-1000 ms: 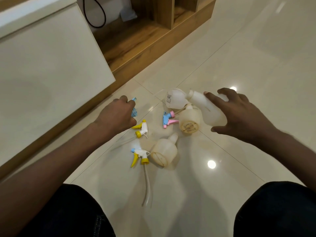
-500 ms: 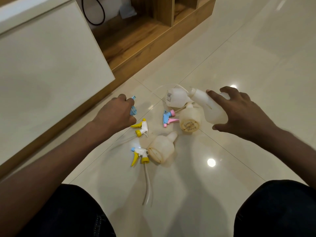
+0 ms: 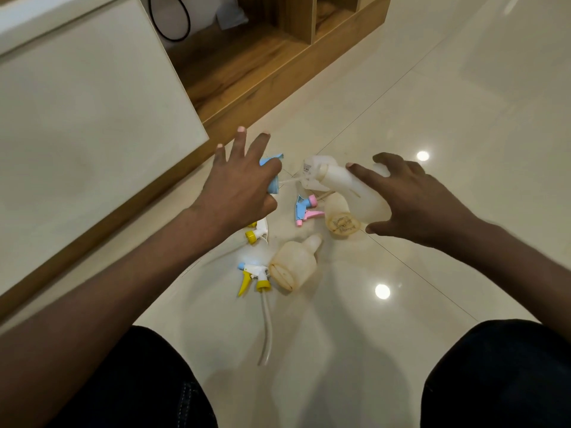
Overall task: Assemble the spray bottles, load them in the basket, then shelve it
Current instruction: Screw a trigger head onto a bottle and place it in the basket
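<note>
Between the grips, a gap remains — left hand (image 3: pixel 238 186) has lifted the blue sprayer (image 3: pixel 272 177), fingers splayed; right hand (image 3: pixel 411 202) clasps a bottle (image 3: pixel 349 189) — joining comes next.

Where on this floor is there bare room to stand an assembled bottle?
Bare tile lies right of the right hand, around the light reflections, and near the knees beside the dip tube. It is crowded between the hands, where bottles and spray heads lie.

blue sprayer (image 3: pixel 273 177) half hidden by left hand (image 3: pixel 238 186), yellow sprayer (image 3: pixel 258 231) partly covered
</note>
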